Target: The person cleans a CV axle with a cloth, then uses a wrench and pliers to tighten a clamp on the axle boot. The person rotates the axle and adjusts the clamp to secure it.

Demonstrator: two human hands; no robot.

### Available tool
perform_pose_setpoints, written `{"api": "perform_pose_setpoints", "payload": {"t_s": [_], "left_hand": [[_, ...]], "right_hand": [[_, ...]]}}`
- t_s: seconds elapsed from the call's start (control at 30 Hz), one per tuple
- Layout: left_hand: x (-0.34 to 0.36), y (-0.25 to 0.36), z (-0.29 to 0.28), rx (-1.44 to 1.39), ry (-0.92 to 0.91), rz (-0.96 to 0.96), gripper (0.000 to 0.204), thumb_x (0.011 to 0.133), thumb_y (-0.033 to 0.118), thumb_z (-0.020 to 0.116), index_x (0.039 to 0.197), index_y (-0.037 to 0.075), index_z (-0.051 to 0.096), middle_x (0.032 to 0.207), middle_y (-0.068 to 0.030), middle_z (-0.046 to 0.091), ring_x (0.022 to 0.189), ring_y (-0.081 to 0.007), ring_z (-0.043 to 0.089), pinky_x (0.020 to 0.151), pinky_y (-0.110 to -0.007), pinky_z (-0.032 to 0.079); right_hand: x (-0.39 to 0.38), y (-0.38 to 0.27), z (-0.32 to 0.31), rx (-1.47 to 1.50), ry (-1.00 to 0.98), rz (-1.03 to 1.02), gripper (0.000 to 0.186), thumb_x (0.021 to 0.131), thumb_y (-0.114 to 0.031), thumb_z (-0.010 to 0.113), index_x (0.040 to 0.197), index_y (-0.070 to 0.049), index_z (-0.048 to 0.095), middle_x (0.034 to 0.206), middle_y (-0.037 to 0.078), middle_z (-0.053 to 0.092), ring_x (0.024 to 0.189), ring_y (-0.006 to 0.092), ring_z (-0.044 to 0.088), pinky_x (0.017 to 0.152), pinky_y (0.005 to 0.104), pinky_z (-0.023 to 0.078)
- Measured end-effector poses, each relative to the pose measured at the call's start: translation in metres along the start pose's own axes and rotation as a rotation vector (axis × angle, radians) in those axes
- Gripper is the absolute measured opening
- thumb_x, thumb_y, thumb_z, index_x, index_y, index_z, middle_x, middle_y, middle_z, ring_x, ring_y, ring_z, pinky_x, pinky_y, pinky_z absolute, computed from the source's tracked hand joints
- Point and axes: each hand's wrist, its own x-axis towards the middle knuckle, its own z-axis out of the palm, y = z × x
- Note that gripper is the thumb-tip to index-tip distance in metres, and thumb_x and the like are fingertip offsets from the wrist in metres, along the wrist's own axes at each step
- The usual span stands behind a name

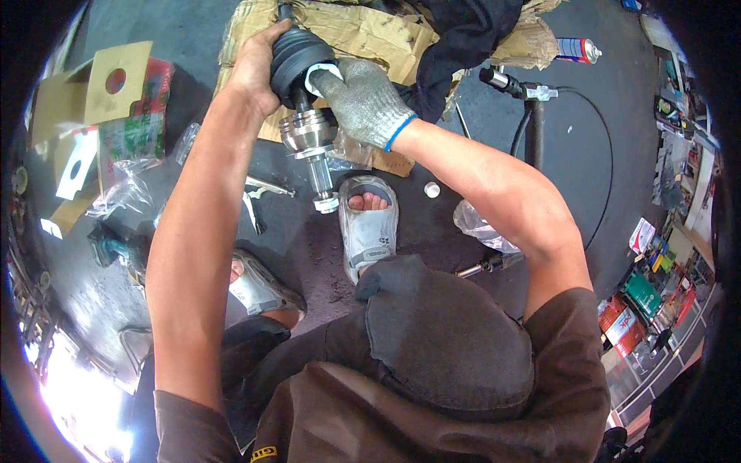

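Note:
My bare left hand [255,69] grips the black ribbed rubber boot [297,62] on a metal shaft, held over the floor. Below the boot, the shiny steel joint [309,133] leads to a splined end with a white nut-like piece [326,204] at its tip. My right hand [363,104], in a grey knit glove with a blue cuff, is closed at the boot's right side on a small white piece [316,76] that I cannot clearly make out, partly hidden by the fingers.
Torn cardboard [386,35], dark cloth [455,46], a spray can [577,49] and a metal tool with a hose [540,92] lie ahead. Cut card pieces [104,96] and a power tool [108,247] are left. My sandalled feet are below; cluttered shelving [641,293] lines the right.

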Motion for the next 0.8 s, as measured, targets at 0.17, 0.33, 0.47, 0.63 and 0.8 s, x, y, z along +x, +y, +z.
{"api": "perform_pose_setpoints", "payload": {"t_s": [0.17, 0.33, 0.47, 0.63, 0.8], "left_hand": [[0.004, -0.002, -0.002, -0.007, 0.031, -0.020, 0.036, 0.106, 0.041, 0.056, 0.100, 0.010, 0.073, 0.090, -0.0090, 0.078, 0.077, -0.0244, 0.075, 0.077, -0.042, 0.063], [0.001, -0.003, -0.003, -0.021, -0.001, -0.019, 0.032, 0.106, 0.038, 0.058, 0.099, 0.009, 0.071, 0.089, -0.0093, 0.077, 0.076, -0.0241, 0.076, 0.077, -0.042, 0.064], [-0.002, -0.003, -0.002, 0.008, -0.003, 0.001, 0.031, 0.105, 0.037, 0.058, 0.099, 0.010, 0.070, 0.088, -0.0090, 0.076, 0.074, -0.0233, 0.075, 0.075, -0.041, 0.064], [0.001, -0.003, -0.001, -0.016, 0.004, 0.006, 0.030, 0.106, 0.037, 0.058, 0.101, 0.010, 0.069, 0.087, -0.0084, 0.075, 0.072, -0.0224, 0.073, 0.071, -0.040, 0.063], [0.002, -0.005, -0.001, -0.045, -0.014, 0.006, 0.030, 0.104, 0.037, 0.061, 0.100, 0.008, 0.068, 0.087, -0.0088, 0.074, 0.073, -0.0231, 0.073, 0.073, -0.042, 0.063]], "right_hand": [[0.000, 0.004, -0.003, -0.071, -0.023, -0.073, 0.036, 0.099, -0.030, 0.056, 0.107, 0.000, 0.074, 0.106, 0.029, 0.072, 0.102, 0.0451, 0.071, 0.092, 0.0547, 0.054], [0.001, 0.012, 0.000, -0.150, 0.007, -0.165, 0.037, 0.098, -0.030, 0.055, 0.105, 0.000, 0.075, 0.104, 0.029, 0.073, 0.101, 0.0453, 0.071, 0.091, 0.0532, 0.055], [-0.005, 0.018, 0.001, -0.080, 0.038, -0.198, 0.037, 0.097, -0.029, 0.055, 0.099, 0.001, 0.076, 0.104, 0.028, 0.073, 0.102, 0.0448, 0.072, 0.090, 0.0518, 0.056], [-0.003, 0.024, 0.013, -0.004, 0.148, -0.103, 0.034, 0.095, -0.025, 0.056, 0.099, 0.003, 0.074, 0.101, 0.030, 0.073, 0.099, 0.0439, 0.072, 0.087, 0.0518, 0.056], [-0.003, 0.028, 0.022, 0.070, 0.186, -0.074, 0.031, 0.095, -0.022, 0.057, 0.102, 0.003, 0.073, 0.102, 0.030, 0.072, 0.100, 0.0438, 0.071, 0.088, 0.0515, 0.055]]}}
